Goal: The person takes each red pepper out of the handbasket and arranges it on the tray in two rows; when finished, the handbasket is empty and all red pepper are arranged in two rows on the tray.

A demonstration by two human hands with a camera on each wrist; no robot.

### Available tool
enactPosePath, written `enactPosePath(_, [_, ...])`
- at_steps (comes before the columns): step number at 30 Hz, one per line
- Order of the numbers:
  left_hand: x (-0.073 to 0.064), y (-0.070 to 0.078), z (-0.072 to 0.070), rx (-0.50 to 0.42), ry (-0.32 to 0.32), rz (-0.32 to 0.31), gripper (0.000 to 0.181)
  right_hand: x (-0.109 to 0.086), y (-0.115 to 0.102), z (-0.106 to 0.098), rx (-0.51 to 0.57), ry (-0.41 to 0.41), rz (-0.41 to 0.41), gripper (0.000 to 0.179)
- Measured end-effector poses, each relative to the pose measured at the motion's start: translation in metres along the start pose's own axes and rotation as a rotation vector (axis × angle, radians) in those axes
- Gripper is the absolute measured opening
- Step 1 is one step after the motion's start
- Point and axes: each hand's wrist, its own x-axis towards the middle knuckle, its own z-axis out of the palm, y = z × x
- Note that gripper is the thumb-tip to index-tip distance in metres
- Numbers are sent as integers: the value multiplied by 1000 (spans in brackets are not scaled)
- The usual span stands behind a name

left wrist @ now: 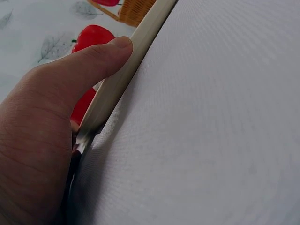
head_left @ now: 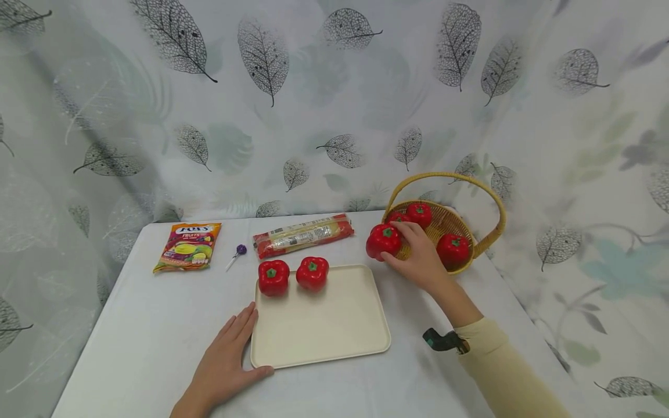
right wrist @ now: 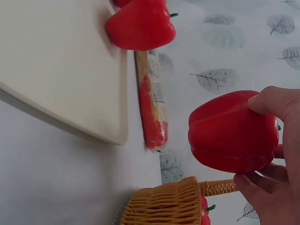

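My right hand [head_left: 418, 258] grips a red bell pepper [right wrist: 232, 133] between thumb and fingers, in front of the wicker basket [head_left: 446, 223]. In the right wrist view this pepper shows raised above the table, beside the basket. My left hand [head_left: 225, 357] rests at the left side of the cream tray [head_left: 324, 331], its fingers straight and its thumb spread; the left wrist view has the thumb on the tray's edge. Two more red bell peppers, a left one [head_left: 273, 277] and a right one [head_left: 312, 273], sit along the tray's far edge. Several red peppers [head_left: 453, 251] lie in the basket.
Behind the tray lies a long red-and-clear packet [head_left: 303, 235]. Farther left are a purple lollipop [head_left: 240, 249] and a bag of fruit candy [head_left: 189, 247]. The basket's tall handle [head_left: 449, 175] arches over its opening. A leaf-patterned curtain [head_left: 324, 116] hangs behind the white table [head_left: 151, 325].
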Motion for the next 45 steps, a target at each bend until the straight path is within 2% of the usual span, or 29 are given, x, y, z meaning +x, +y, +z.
enactPosePath(10, [0,2,-3,5,9,20,127,-4,-7,15,4,-49,-13,82])
enactPosePath(23, [1,4,-4,-13,-15,-8,128,-6,-15,34,28,-131,-26,79])
enactPosePath(33, [1,2,-3,-10,-20,-7,128,-11,-13,48,56,-173,-34,76])
enactPosePath(45, [0,2,-1,-7,-10,-11,128,-17,-8,62,39,-214,-71,75])
